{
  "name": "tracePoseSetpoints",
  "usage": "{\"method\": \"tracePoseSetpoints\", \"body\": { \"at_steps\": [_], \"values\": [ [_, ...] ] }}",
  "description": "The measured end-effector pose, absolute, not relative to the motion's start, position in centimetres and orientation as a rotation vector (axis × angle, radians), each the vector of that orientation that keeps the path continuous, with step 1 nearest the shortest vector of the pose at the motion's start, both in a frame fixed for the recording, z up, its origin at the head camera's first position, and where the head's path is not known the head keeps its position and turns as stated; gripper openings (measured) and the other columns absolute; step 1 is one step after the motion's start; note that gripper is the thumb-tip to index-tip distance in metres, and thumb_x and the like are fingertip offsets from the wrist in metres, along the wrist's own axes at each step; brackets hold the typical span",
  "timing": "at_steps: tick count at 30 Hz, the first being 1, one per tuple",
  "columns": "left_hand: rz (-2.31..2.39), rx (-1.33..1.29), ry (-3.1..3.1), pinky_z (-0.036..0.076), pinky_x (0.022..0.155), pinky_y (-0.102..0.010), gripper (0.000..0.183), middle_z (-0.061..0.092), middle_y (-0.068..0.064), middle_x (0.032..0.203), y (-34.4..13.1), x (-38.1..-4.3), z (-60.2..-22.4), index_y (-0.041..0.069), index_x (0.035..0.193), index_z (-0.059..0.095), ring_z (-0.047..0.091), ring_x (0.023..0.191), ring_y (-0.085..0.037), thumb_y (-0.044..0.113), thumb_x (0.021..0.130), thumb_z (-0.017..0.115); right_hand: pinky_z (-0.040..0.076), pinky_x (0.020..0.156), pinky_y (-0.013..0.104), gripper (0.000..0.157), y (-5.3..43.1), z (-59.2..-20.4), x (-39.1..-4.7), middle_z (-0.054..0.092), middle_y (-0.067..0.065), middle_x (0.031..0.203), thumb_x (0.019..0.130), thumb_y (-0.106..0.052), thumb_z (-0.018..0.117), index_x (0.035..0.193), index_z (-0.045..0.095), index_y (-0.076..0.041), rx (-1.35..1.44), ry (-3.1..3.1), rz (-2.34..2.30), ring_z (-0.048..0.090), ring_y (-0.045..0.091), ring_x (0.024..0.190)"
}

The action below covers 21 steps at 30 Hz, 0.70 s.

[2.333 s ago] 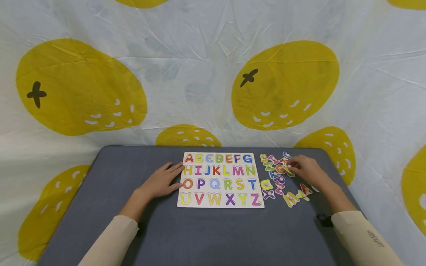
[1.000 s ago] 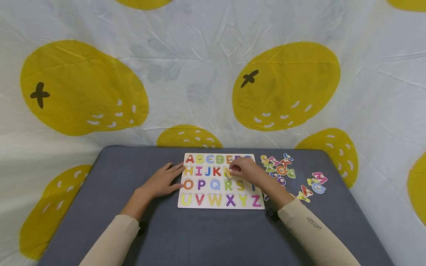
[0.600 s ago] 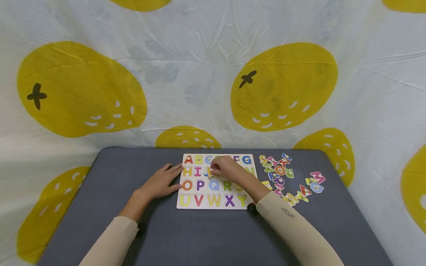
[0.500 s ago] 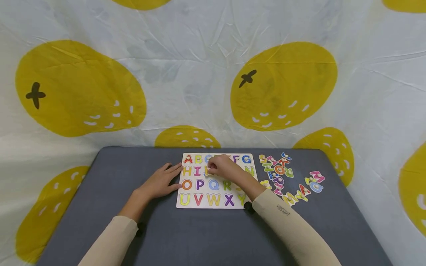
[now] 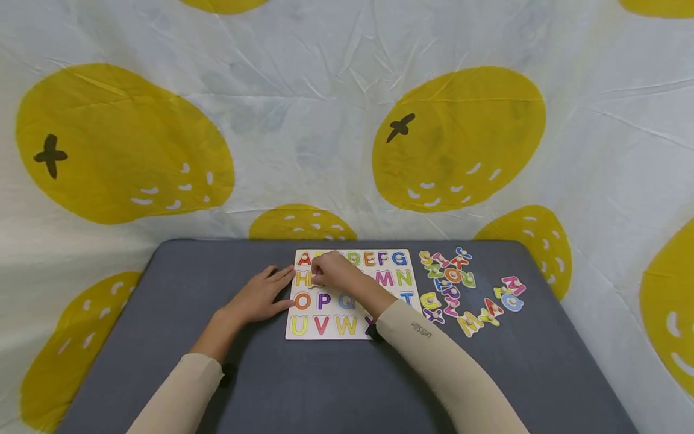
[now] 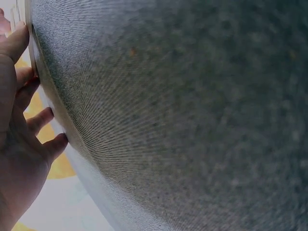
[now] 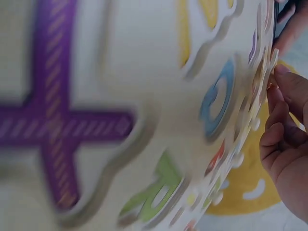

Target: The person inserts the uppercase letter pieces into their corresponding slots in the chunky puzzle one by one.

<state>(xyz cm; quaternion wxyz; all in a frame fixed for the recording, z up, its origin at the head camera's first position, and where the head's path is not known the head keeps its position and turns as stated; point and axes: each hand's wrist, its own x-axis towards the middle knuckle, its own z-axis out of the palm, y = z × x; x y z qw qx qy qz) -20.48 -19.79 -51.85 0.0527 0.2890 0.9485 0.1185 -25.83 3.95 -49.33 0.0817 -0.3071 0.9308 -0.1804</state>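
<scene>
In the head view, a white alphabet puzzle board (image 5: 311, 328) lies on the table, with knobbed letter pieces in its top row. My right hand (image 5: 338, 274) is over the left part of the second row, pinching a yellow letter piece (image 5: 314, 282); the fingers hide most of it. In the right wrist view its thin edge (image 7: 273, 62) shows at the fingertips, close to the board. My left hand (image 5: 260, 296) rests at the board's left edge with fingers spread, touching it. The left wrist view shows the same hand (image 6: 21, 154) at the side of the frame.
Loose knobbed letters lie right of the board, several overlapping around an orange O (image 5: 453, 275). A yellow M (image 5: 469, 325), a pink M (image 5: 513, 285) and a blue letter (image 5: 512, 303) lie nearer the right side. The grey table (image 5: 303, 392) meets a patterned cloth (image 5: 303, 138) behind.
My right hand has taken the yellow letter piece from the loose pile and carried it left across the board to the second row's left part. The left hand stays at the board's edge.
</scene>
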Motion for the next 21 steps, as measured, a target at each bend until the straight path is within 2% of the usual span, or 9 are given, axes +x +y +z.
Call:
{"method": "tracePoseSetpoints", "body": {
  "at_steps": [10, 21],
  "values": [
    [0.364, 0.853, 2.873, 0.031, 0.117, -0.067, 0.077, 0.037, -0.010, 0.166, -19.6, -20.3, -51.5, 0.009, 0.160, 0.038, 0.032, 0.150, -0.051, 0.046, 0.099, 0.067, 0.038, 0.058, 0.019, 0.020, 1.0, -49.4, -25.8, 0.058, -0.006, 0.071, 0.095, -0.022, 0.076, 0.079, 0.067, -0.015, -0.828, 2.805, -0.445, 0.050, 0.008, 0.063],
    [0.381, 0.881, 2.882, 0.033, 0.116, -0.067, 0.075, 0.040, -0.012, 0.165, -19.6, -20.3, -51.2, 0.005, 0.158, 0.041, 0.035, 0.148, -0.052, 0.042, 0.099, 0.068, 0.044, 0.063, 0.022, 0.016, -0.2, -49.2, -25.7, 0.068, -0.001, 0.080, 0.096, -0.022, 0.076, 0.087, 0.070, -0.011, -0.815, 2.851, -0.391, 0.056, 0.010, 0.069]
  ]
}}
